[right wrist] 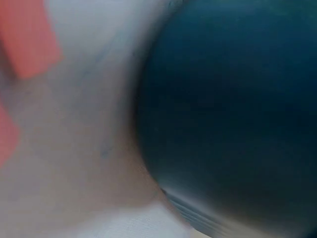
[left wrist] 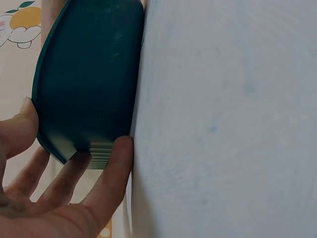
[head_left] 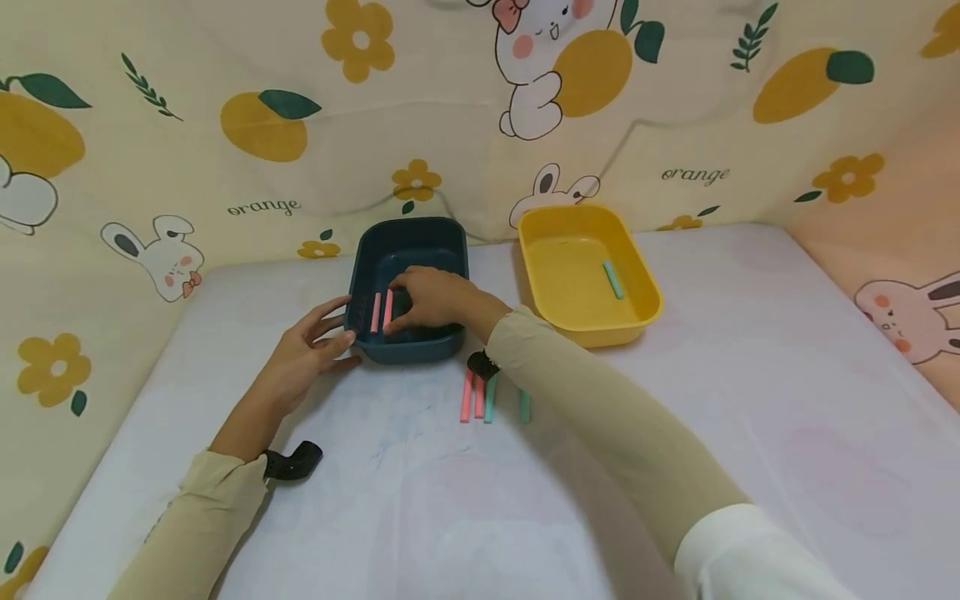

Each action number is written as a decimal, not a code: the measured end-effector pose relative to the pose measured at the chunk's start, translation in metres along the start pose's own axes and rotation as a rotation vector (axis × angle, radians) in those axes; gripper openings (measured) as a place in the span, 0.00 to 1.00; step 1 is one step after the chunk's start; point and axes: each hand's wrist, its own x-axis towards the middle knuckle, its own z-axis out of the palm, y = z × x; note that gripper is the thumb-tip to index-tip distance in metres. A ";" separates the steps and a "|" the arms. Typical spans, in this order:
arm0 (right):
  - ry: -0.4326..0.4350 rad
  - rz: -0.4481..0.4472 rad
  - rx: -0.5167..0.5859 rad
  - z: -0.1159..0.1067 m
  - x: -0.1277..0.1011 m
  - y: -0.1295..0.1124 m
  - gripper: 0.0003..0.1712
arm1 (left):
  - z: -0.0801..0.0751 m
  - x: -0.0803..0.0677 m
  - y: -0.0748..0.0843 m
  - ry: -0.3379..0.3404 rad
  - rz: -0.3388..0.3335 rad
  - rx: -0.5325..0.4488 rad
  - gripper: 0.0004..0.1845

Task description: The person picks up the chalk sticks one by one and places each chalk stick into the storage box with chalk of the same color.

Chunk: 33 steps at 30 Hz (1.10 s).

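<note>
My right hand [head_left: 431,297] reaches into a dark blue plastic tray [head_left: 401,352] and pinches a pink chalk stick [head_left: 387,307] by its ends between thumb and fingers. Beside it, another pink chalk stick [head_left: 376,312] lies in the tray's left part. At the tray's left front corner, my left hand [head_left: 303,354] rests its thumb and fingertips against the outside. The left wrist view has the thumb at the rim and relaxed fingers spread along the tray's outer wall [left wrist: 89,89]. In the right wrist view, the dark wall [right wrist: 228,109] fills the right side and the hand is hidden.
To the right stands a yellow tray [head_left: 592,329] holding one green chalk stick [head_left: 612,279]. On the white table, in front of the dark tray, lie pink chalk sticks [head_left: 467,400] and green ones [head_left: 525,407], partly covered by my right forearm. A printed cloth [head_left: 450,100] hangs behind.
</note>
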 end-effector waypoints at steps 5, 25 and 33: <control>-0.015 0.015 -0.016 0.000 0.007 0.001 0.48 | 0.003 0.001 -0.001 -0.003 0.012 -0.014 0.35; 0.007 -0.057 0.040 0.011 0.024 -0.003 0.44 | 0.000 -0.002 -0.006 0.010 0.023 -0.013 0.35; 0.021 -0.033 0.007 0.013 0.024 -0.004 0.49 | -0.001 0.000 -0.004 -0.002 0.028 -0.009 0.36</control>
